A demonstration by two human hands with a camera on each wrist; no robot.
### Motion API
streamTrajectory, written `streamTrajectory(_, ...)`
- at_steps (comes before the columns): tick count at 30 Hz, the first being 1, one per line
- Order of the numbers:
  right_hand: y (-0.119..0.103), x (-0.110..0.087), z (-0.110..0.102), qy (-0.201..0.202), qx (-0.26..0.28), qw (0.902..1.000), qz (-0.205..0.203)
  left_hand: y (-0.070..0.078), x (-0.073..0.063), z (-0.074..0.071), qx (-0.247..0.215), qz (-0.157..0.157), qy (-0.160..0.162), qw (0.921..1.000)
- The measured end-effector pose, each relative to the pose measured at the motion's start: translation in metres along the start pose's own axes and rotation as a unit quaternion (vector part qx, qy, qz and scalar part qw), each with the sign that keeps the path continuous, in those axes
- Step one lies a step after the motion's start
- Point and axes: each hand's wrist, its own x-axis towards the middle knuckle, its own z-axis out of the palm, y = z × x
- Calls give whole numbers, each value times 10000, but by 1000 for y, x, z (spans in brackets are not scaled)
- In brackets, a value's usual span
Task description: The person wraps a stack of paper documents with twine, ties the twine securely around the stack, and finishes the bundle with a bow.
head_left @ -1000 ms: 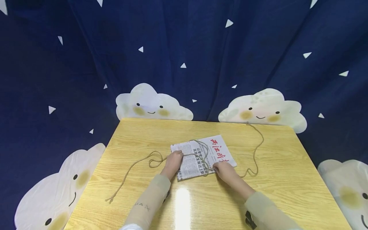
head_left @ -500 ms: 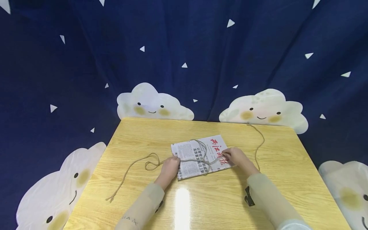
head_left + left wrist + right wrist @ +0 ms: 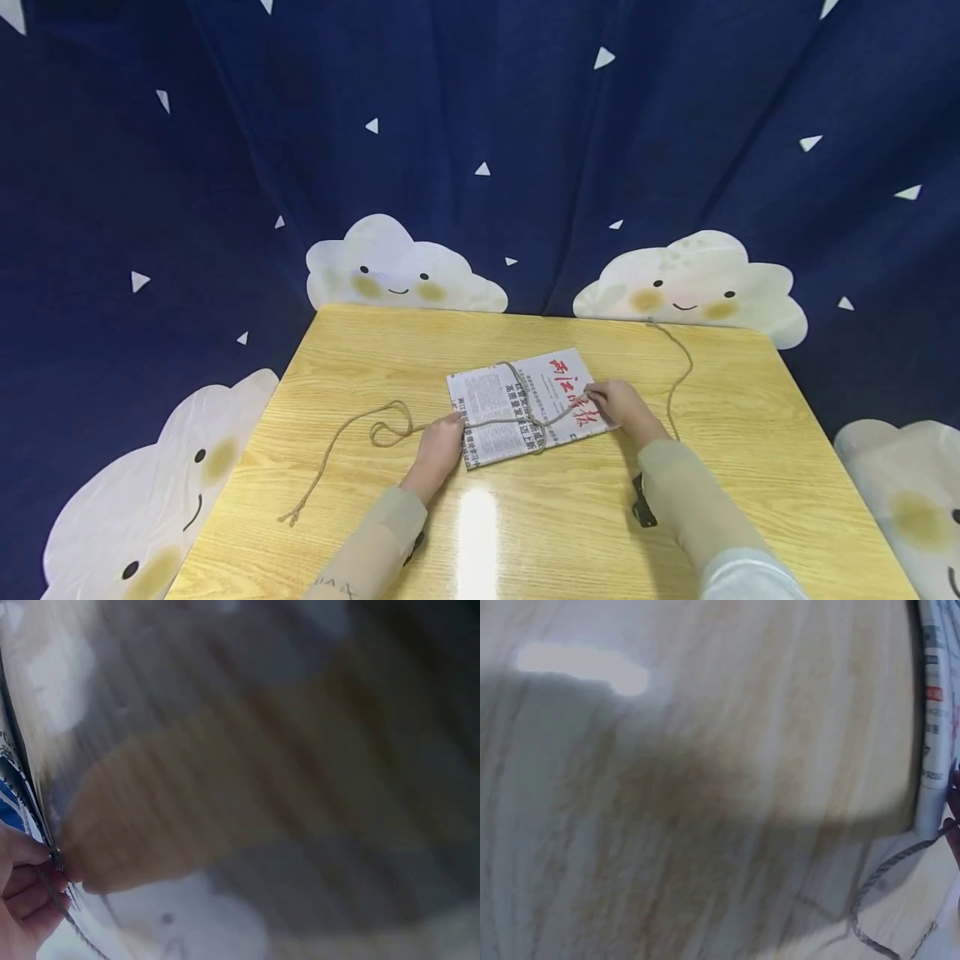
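Observation:
A folded newspaper [image 3: 487, 396] with red and black print lies flat and slightly slanted on the wooden table. Brown cord [image 3: 495, 421] runs across it and meets another strand going over it from back to front, near the front edge. At the paper's left edge my left hand [image 3: 438, 446] pinches one side of the cord; the left wrist view has these curled fingers [image 3: 34, 892] at its edge. Over the right part of the paper, my right hand [image 3: 621, 407] pinches the other side. Only a sliver of the right fingers shows in the right wrist view, beside the cord [image 3: 870, 889].
One loose cord end curls over the table [image 3: 360, 333] to the left and finishes in a frayed knot [image 3: 291, 517]. The other trails to the back edge on the right. A dark blue curtain [image 3: 420, 167] with clouds and white triangles hangs behind.
My right hand has moved up and right from the paper's front edge, drawing the cord along. My left hand has shifted down and left. The strands on the paper now lie straighter and tighter.

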Motion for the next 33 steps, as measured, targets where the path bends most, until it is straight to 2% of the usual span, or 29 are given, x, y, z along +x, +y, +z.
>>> streamTrajectory(5,-3,-8,3,94,-6,10000,-28,-1,4,-2,79,-107,-177,9998)
streamTrajectory(10,-6,-22,7,428,-40,9990,112,-4,15,-2,137,-15,-351,9993)
streamTrajectory(18,-12,-48,17,789,-70,9942,731,-9,39,8,226,159,-573,9980)
streamTrajectory(21,-16,-56,20,1001,-43,9912,865,-11,45,10,260,279,-478,9981)
streamTrajectory(26,-21,-64,23,1292,-22,9880,848,-12,47,10,286,522,-148,9981)
streamTrajectory(30,-21,-67,23,1176,-17,9888,915,-12,47,9,30,527,-196,9984)
streamTrajectory(33,-17,-64,18,868,184,9920,893,-14,49,9,-464,341,-462,9973)
